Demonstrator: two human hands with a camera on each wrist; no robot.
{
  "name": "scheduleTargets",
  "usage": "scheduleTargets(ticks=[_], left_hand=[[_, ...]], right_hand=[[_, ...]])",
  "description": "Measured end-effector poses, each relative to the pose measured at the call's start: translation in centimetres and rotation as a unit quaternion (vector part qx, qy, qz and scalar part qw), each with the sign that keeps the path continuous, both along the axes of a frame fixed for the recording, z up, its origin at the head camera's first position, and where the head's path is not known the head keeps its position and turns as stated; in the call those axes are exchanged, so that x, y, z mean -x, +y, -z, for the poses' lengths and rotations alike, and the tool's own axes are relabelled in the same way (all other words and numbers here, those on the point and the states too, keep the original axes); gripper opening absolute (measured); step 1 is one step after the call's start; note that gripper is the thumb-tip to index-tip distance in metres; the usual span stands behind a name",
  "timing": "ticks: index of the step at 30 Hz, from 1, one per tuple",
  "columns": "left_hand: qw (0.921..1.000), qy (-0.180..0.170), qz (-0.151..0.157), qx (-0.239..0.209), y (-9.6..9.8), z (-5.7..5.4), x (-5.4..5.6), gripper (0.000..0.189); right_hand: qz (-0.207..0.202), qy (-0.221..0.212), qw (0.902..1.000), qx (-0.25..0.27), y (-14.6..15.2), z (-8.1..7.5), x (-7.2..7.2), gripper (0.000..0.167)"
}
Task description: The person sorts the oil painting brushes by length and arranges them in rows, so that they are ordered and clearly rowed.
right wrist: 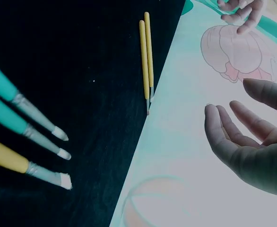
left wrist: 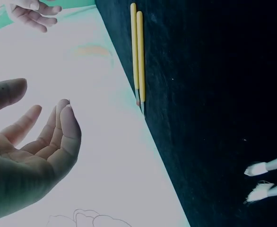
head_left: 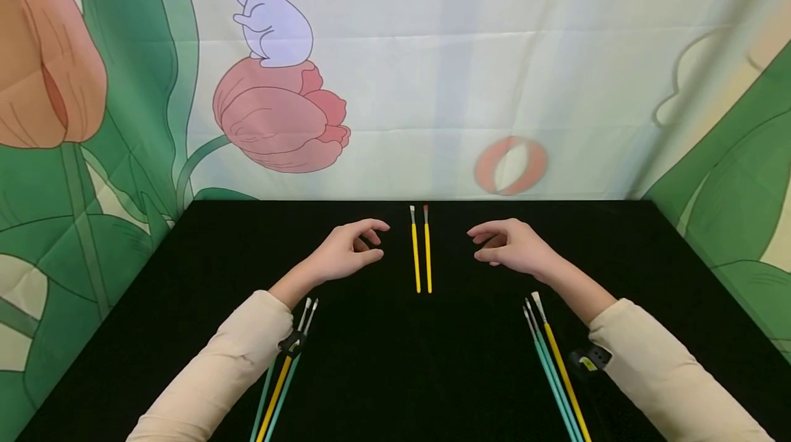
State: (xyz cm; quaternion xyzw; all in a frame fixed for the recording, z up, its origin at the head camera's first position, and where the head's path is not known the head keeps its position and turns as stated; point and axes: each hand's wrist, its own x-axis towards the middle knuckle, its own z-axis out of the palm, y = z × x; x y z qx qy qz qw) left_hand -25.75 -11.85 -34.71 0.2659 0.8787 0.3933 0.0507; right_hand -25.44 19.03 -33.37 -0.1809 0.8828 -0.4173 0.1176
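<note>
Two yellow-handled paintbrushes [head_left: 416,257] lie side by side at the back middle of the black table, bristles toward the far edge; one tip is white, the other reddish. To their left hovers my left hand [head_left: 349,250], fingers loosely bent and nothing held. My right hand [head_left: 513,246] mirrors it on the other side, also holding nothing. Below the left forearm lies a group of brushes [head_left: 281,387], teal and yellow, partly hidden by the sleeve. Near the right forearm rest two teal brushes [head_left: 552,373] and a yellow brush [head_left: 565,380], bristles pointing away from me.
A black cloth-like table surface [head_left: 420,373] spreads under everything. Behind its far edge hangs a pale curtain [head_left: 395,85] printed with flowers and a white animal. Dark wrist cameras [head_left: 591,359] sit on both sleeves.
</note>
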Motion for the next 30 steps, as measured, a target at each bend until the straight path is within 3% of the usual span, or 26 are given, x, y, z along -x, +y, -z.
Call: scheduleTargets(ticks=[17, 30], left_hand=[[0.9998, 0.009, 0.015, 0.009, -2.2, -0.1, -2.9, 0.045], [0.9992, 0.003, 0.041, -0.002, -4.3, 0.8, -5.4, 0.044]], right_hand=[[-0.008, 0.009, 0.9999, -0.011, 2.6, 0.3, -3.1, 0.04], [-0.011, 0.014, 0.9996, -0.023, 4.9, 0.8, -4.9, 0.042]])
